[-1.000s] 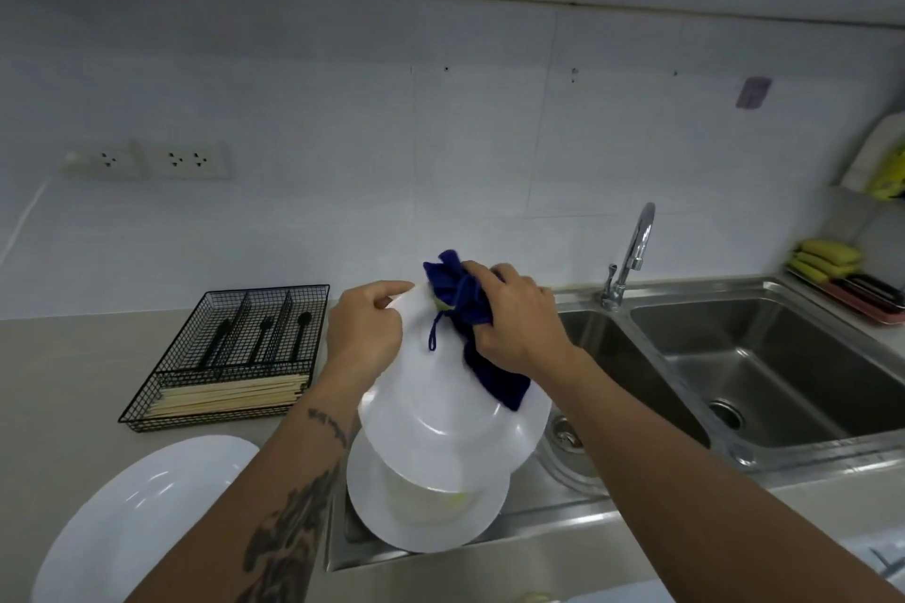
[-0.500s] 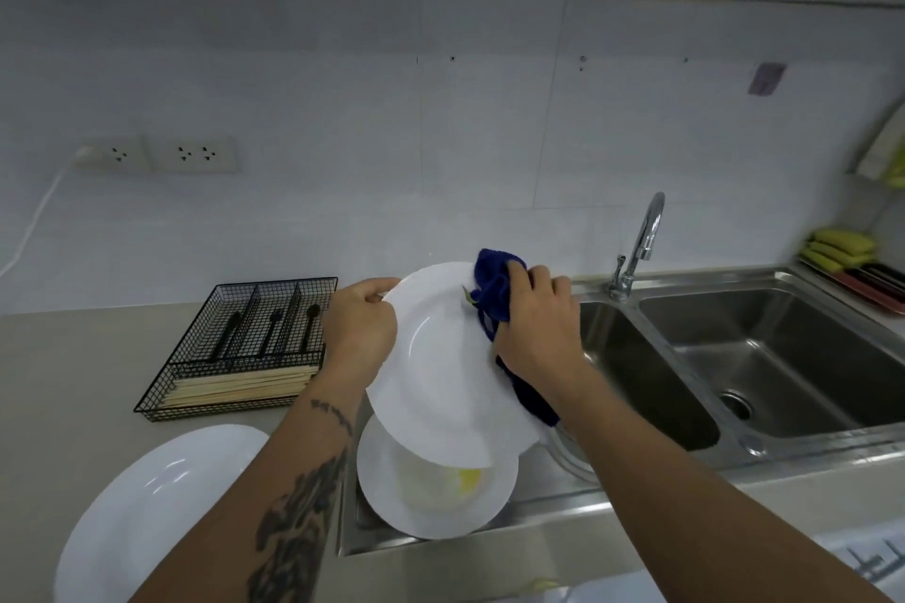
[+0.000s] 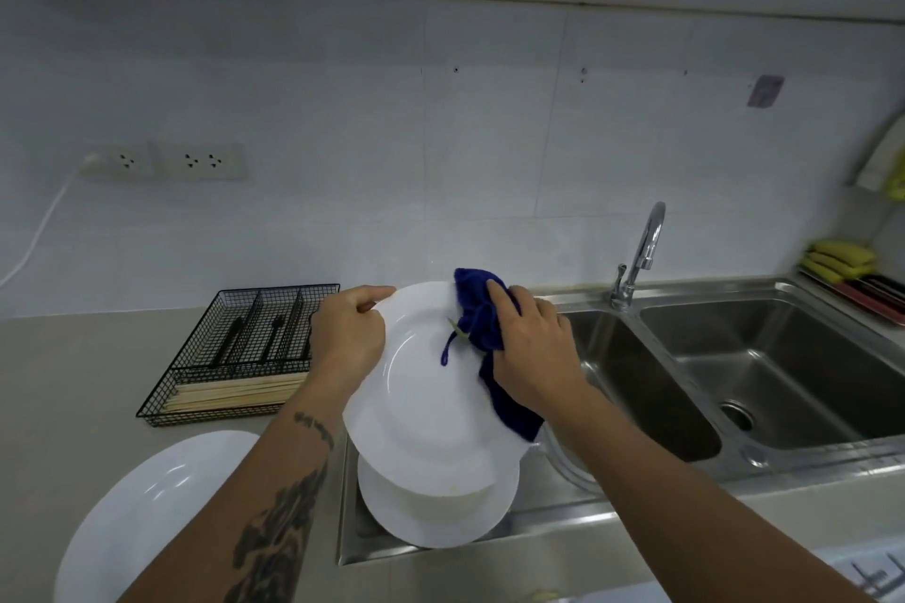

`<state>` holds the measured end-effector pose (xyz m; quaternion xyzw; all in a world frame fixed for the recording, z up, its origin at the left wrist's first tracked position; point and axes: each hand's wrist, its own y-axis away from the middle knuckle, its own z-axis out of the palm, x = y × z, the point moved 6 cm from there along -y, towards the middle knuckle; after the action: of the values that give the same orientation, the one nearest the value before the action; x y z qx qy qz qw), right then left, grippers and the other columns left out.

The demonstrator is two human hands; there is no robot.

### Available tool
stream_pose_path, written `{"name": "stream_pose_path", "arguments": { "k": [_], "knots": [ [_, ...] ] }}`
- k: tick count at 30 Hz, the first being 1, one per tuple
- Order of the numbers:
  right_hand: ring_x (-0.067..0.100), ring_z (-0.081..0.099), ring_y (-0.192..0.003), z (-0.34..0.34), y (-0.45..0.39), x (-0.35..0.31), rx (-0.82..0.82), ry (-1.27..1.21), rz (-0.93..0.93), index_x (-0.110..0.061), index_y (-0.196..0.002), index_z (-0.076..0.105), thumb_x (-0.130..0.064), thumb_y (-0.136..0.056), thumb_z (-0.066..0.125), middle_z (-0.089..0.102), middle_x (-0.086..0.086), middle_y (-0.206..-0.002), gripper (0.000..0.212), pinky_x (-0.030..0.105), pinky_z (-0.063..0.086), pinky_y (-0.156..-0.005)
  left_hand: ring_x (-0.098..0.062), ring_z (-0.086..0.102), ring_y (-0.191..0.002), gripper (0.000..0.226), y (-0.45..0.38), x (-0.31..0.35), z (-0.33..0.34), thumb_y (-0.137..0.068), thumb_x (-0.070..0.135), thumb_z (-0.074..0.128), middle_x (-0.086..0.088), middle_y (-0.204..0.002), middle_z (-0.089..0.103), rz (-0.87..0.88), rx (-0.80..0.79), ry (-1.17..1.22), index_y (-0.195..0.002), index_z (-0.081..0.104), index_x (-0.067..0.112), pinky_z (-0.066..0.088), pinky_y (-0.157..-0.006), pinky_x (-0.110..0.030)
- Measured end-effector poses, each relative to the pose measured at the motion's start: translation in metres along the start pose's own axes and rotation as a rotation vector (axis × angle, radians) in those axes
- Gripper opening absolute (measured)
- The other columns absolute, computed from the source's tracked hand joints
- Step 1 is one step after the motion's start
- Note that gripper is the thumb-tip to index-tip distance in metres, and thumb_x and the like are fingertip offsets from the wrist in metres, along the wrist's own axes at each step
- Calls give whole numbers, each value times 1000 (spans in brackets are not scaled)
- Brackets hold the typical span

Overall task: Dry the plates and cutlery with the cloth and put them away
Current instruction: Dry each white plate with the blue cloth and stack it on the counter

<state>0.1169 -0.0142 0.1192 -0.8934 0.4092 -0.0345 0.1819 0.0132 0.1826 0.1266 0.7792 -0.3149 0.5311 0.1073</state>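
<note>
Just left of the sink (image 3: 783,387), the left hand (image 3: 345,342) grips a tilted white plate (image 3: 431,411) by its rim while the right hand (image 3: 534,357) clutches a blue cloth (image 3: 482,323) against it.

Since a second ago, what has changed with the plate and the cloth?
The right hand rubbed the blue cloth from the held plate's top rim to its right edge and back up. The left hand keeps gripping the left rim. Plates below and cutlery tray unchanged.

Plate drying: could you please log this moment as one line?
left hand holds plate | right hand presses cloth on plate
</note>
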Motion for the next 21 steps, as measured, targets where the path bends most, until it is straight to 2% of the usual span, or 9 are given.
{"name": "stream_pose_path", "arguments": {
  "k": [3,5,9,13,16,18,21],
  "knots": [
    [29,47,-121,3,9,5,-35,-85,44,-19,-154,20,-23,-89,55,38,3,-146,75,37,41,-97,-12,62,-94,49,-1,-7,-4,-86,-4,45,7,-112,69,-25,24,7,-110,74,28,49,-78,-23],
    [29,45,-124,4,10,0,-29,-101,17,-17,-154,21,-22,-87,59,34,5,-149,77,35,40,-101,-12,63,-96,50,3,-2,1,-86,-4,44,5,-114,70,-9,2,-21,-110,74,27,50,-81,-24],
    [35,27,-143,0,-2,-26,26,2,-93,-15,-154,24,-25,-86,61,27,9,-157,78,49,23,-118,-11,62,-105,50,17,21,31,-84,-7,45,5,-115,71,83,-100,-42,-112,75,23,47,-90,-20],
    [35,16,-149,0,-5,-36,-12,11,-233,-15,-156,21,-22,-85,60,19,9,-162,81,51,10,-122,-11,63,-100,47,17,24,35,-83,-4,48,8,-108,71,64,-96,-24,-111,75,22,50,-82,-20],
    [32,13,-150,0,-1,-21,-63,35,-220,-20,-157,13,-22,-86,59,13,5,-164,85,49,9,-123,-7,61,-92,47,8,15,19,-85,-4,47,9,-106,68,12,-90,-23,-107,75,26,43,-65,-11],
    [29,16,-149,-1,4,-8,-89,-49,-135,-23,-158,12,-20,-87,55,13,2,-164,83,45,14,-122,-7,63,-86,48,2,8,8,-85,-3,46,9,-106,70,-10,-66,-19,-104,76,29,42,-58,-13],
    [23,28,-145,-1,16,0,-129,-216,-50,-21,-158,15,-12,-89,51,13,-2,-164,79,35,30,-115,-12,64,-83,48,-2,-1,-4,-84,0,45,7,-108,71,-27,-31,-24,-101,76,33,43,-56,-17]
  ]
}}
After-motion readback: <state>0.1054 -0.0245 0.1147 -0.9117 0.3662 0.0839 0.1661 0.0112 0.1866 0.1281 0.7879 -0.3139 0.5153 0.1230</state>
